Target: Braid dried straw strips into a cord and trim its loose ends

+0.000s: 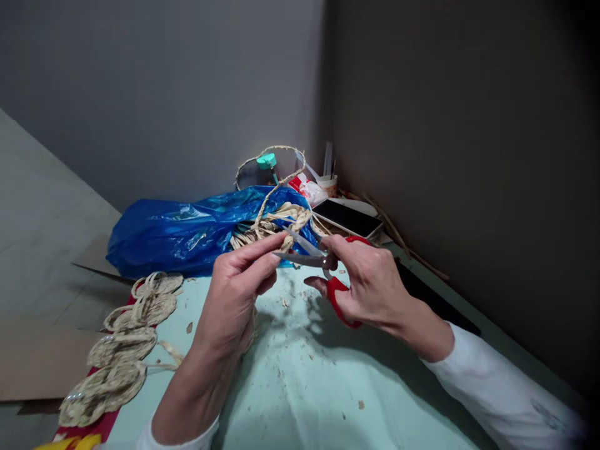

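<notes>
My right hand [370, 281] grips red-handled scissors [337, 294], their blades spread apart and pointing left. The blades reach the fingertips of my left hand [239, 278], which is closed in a pinch. A piece of braided straw [254, 331] shows in part behind my left palm; most of it is hidden by the hand. Just beyond the blades, a thick straw braid [300, 219] lies at the mouth of a blue plastic bag [164, 231]. Loose straw strands [244, 236] spill from the bag, and a thin twisted cord loops up above it.
Several woven straw sandals [117, 381] line the left edge of the pale green table [290, 387], which carries small straw scraps. A phone [349, 217], a teal-capped bottle [267, 161] and a cup [328, 184] stand near the wall corner. A dark long object [435, 300] lies right.
</notes>
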`<act>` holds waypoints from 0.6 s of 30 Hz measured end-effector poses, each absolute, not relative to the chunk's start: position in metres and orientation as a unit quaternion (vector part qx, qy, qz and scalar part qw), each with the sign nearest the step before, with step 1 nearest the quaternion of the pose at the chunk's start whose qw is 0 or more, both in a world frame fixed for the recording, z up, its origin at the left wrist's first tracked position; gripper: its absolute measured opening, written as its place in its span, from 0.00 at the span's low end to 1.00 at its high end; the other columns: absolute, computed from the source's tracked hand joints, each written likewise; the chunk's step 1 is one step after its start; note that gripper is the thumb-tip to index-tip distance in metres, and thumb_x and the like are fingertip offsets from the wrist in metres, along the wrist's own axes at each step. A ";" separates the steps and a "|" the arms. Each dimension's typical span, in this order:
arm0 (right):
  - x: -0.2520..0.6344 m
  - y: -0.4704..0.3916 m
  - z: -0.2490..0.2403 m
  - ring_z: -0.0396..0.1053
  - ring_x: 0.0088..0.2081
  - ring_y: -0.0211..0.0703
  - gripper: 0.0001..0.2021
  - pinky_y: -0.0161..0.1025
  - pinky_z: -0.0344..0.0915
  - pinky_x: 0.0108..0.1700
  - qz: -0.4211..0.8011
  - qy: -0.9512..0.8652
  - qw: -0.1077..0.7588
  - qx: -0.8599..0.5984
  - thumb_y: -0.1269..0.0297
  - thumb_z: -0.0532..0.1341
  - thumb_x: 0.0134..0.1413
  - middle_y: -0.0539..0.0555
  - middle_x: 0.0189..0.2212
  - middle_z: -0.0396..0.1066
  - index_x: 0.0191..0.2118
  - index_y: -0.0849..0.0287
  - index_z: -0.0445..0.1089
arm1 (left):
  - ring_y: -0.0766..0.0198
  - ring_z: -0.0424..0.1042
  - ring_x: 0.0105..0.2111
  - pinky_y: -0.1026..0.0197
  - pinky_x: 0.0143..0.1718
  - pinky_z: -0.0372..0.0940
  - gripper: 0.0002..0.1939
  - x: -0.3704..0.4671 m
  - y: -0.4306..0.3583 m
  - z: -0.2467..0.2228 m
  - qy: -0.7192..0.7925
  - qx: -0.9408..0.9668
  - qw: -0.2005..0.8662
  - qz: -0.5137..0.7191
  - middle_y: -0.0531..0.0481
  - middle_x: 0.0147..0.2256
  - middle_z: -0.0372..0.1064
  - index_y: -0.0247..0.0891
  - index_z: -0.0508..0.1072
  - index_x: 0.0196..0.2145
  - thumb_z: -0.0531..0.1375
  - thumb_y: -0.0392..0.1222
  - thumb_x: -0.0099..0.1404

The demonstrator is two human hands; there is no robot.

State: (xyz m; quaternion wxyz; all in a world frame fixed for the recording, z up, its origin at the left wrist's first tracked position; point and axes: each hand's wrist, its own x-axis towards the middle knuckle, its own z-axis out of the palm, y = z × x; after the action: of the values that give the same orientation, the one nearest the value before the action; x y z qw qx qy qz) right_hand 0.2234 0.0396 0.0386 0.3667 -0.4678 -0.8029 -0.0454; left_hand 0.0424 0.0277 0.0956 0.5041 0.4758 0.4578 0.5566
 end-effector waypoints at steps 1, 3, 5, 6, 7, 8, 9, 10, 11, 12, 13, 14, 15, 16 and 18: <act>0.223 0.040 0.038 0.68 0.30 0.45 0.17 0.37 0.55 0.30 -0.061 -0.802 0.359 -0.474 0.54 0.59 0.52 0.54 0.27 0.72 0.43 0.62 0.66 | 0.74 0.53 0.19 0.68 0.20 0.48 0.12 0.043 0.028 0.095 0.456 0.477 0.501 0.559 0.52 0.22 0.68 0.38 0.83 0.36 0.66 0.35 0.51; 0.223 0.040 0.037 0.68 0.30 0.46 0.17 0.37 0.53 0.29 -0.089 -0.796 0.348 -0.487 0.55 0.59 0.51 0.54 0.27 0.73 0.44 0.62 0.67 | 0.74 0.53 0.19 0.68 0.20 0.49 0.12 0.043 0.028 0.093 0.457 0.490 0.491 0.556 0.52 0.22 0.68 0.38 0.83 0.35 0.66 0.34 0.51; 0.222 0.041 0.036 0.67 0.29 0.45 0.18 0.37 0.51 0.28 -0.114 -0.787 0.337 -0.504 0.56 0.58 0.50 0.54 0.27 0.72 0.44 0.62 0.67 | 0.74 0.54 0.20 0.67 0.21 0.50 0.09 0.043 0.029 0.090 0.462 0.514 0.475 0.545 0.51 0.24 0.71 0.39 0.83 0.32 0.65 0.33 0.52; 0.222 0.041 0.036 0.67 0.28 0.45 0.18 0.37 0.49 0.27 -0.127 -0.782 0.331 -0.513 0.57 0.57 0.50 0.54 0.26 0.72 0.45 0.62 0.67 | 0.74 0.54 0.20 0.66 0.21 0.50 0.07 0.042 0.028 0.089 0.465 0.527 0.464 0.540 0.51 0.25 0.72 0.39 0.83 0.30 0.65 0.33 0.52; 0.222 0.041 0.035 0.66 0.28 0.45 0.18 0.38 0.48 0.27 -0.140 -0.776 0.325 -0.522 0.58 0.57 0.49 0.53 0.25 0.71 0.45 0.62 0.67 | 0.74 0.55 0.20 0.66 0.21 0.50 0.06 0.042 0.028 0.088 0.469 0.539 0.452 0.534 0.50 0.26 0.72 0.39 0.83 0.29 0.65 0.34 0.53; 0.222 0.041 0.035 0.66 0.27 0.45 0.19 0.38 0.47 0.26 -0.151 -0.771 0.320 -0.530 0.59 0.57 0.49 0.53 0.25 0.71 0.45 0.62 0.67 | 0.73 0.55 0.20 0.66 0.21 0.50 0.05 0.042 0.028 0.087 0.474 0.550 0.440 0.528 0.50 0.27 0.73 0.38 0.83 0.29 0.65 0.34 0.54; 0.222 0.041 0.034 0.65 0.27 0.45 0.19 0.38 0.45 0.26 -0.160 -0.767 0.315 -0.535 0.59 0.56 0.48 0.53 0.24 0.70 0.46 0.62 0.67 | 0.73 0.54 0.20 0.65 0.21 0.50 0.05 0.041 0.027 0.087 0.480 0.560 0.429 0.522 0.50 0.27 0.73 0.38 0.83 0.29 0.65 0.35 0.54; 0.222 0.042 0.034 0.65 0.27 0.45 0.19 0.38 0.45 0.26 -0.165 -0.765 0.312 -0.539 0.60 0.56 0.47 0.53 0.24 0.70 0.46 0.62 0.67 | 0.73 0.54 0.20 0.65 0.21 0.49 0.05 0.041 0.027 0.087 0.485 0.567 0.419 0.518 0.50 0.27 0.73 0.38 0.83 0.30 0.65 0.35 0.55; 0.222 0.042 0.033 0.65 0.27 0.45 0.20 0.38 0.45 0.26 -0.165 -0.764 0.310 -0.541 0.61 0.56 0.47 0.53 0.25 0.70 0.47 0.62 0.67 | 0.73 0.53 0.20 0.65 0.21 0.49 0.05 0.041 0.026 0.087 0.489 0.572 0.412 0.514 0.50 0.27 0.73 0.38 0.83 0.30 0.65 0.36 0.55; 0.222 0.042 0.033 0.65 0.27 0.45 0.20 0.38 0.45 0.26 -0.161 -0.764 0.309 -0.542 0.61 0.56 0.47 0.53 0.26 0.70 0.47 0.62 0.67 | 0.73 0.53 0.20 0.64 0.21 0.49 0.05 0.041 0.026 0.088 0.492 0.576 0.407 0.511 0.49 0.28 0.74 0.37 0.83 0.30 0.65 0.36 0.55; 0.222 0.042 0.033 0.65 0.28 0.45 0.20 0.38 0.46 0.26 -0.155 -0.765 0.309 -0.543 0.62 0.56 0.46 0.54 0.26 0.71 0.47 0.62 0.67 | 0.73 0.53 0.20 0.64 0.21 0.49 0.05 0.042 0.026 0.088 0.493 0.577 0.404 0.510 0.49 0.30 0.74 0.37 0.83 0.30 0.65 0.36 0.55; 0.222 0.042 0.033 0.65 0.28 0.46 0.20 0.38 0.46 0.27 -0.148 -0.766 0.311 -0.543 0.62 0.56 0.46 0.54 0.27 0.71 0.48 0.62 0.66 | 0.72 0.53 0.20 0.64 0.21 0.49 0.05 0.042 0.026 0.088 0.494 0.576 0.404 0.511 0.49 0.31 0.75 0.38 0.83 0.30 0.65 0.36 0.55; 0.222 0.041 0.033 0.66 0.29 0.46 0.20 0.38 0.47 0.27 -0.141 -0.767 0.313 -0.542 0.63 0.56 0.46 0.54 0.27 0.71 0.48 0.61 0.66 | 0.72 0.54 0.20 0.64 0.21 0.49 0.05 0.042 0.026 0.089 0.493 0.574 0.405 0.513 0.48 0.32 0.75 0.38 0.83 0.30 0.65 0.36 0.54; 0.222 0.041 0.033 0.66 0.29 0.46 0.20 0.38 0.48 0.27 -0.135 -0.769 0.316 -0.540 0.63 0.56 0.46 0.54 0.27 0.72 0.47 0.61 0.66 | 0.72 0.55 0.21 0.64 0.20 0.50 0.05 0.043 0.026 0.089 0.492 0.570 0.407 0.517 0.48 0.33 0.76 0.37 0.82 0.29 0.65 0.36 0.53; 0.222 0.041 0.034 0.67 0.30 0.46 0.19 0.38 0.50 0.28 -0.126 -0.770 0.320 -0.537 0.63 0.57 0.47 0.54 0.28 0.72 0.47 0.61 0.66 | 0.71 0.57 0.21 0.64 0.20 0.51 0.03 0.043 0.026 0.090 0.491 0.557 0.412 0.528 0.47 0.35 0.76 0.37 0.82 0.25 0.66 0.35 0.52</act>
State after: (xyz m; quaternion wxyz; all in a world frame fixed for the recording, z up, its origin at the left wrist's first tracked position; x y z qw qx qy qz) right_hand 0.2216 0.0408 0.0335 0.3203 -0.5368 -0.7704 -0.1257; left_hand 0.0435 0.0256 0.0905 0.4117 0.5570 0.4912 0.5281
